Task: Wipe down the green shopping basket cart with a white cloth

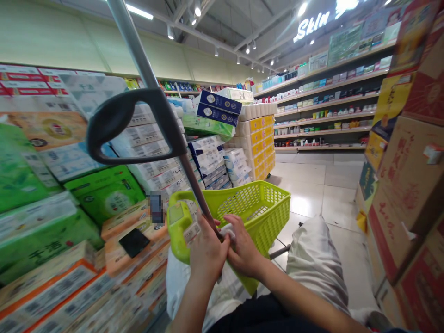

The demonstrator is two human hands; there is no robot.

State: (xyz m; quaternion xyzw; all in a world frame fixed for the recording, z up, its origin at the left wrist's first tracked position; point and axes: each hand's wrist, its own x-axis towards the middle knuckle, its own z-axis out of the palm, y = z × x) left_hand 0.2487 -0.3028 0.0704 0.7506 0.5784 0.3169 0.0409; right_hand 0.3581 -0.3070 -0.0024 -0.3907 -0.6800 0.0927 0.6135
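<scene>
A grey metal pole point(138, 51) with a dark plastic loop handle point(169, 122) slants in front of me, from the upper left to my hands. My left hand point(207, 249) is closed around its lower part. Against the pole just beside it, my right hand point(244, 243) pinches a small white cloth or tissue point(228, 231). The fingertips of both hands nearly meet. Behind them stands a lime-green shopping basket cart point(274, 208) with perforated sides and a thick green handle point(178, 231). The pole's lower end is mostly hidden by my hands.
Stacked tissue packs point(114, 189) fill the left side, with a black flat object point(134, 242) lying on them. Cardboard cartons point(398, 185) rise close on the right. Shelves of small products point(326, 101) line the back, beyond a tiled floor point(312, 185). My legs in pale trousers point(315, 263) flank the cart.
</scene>
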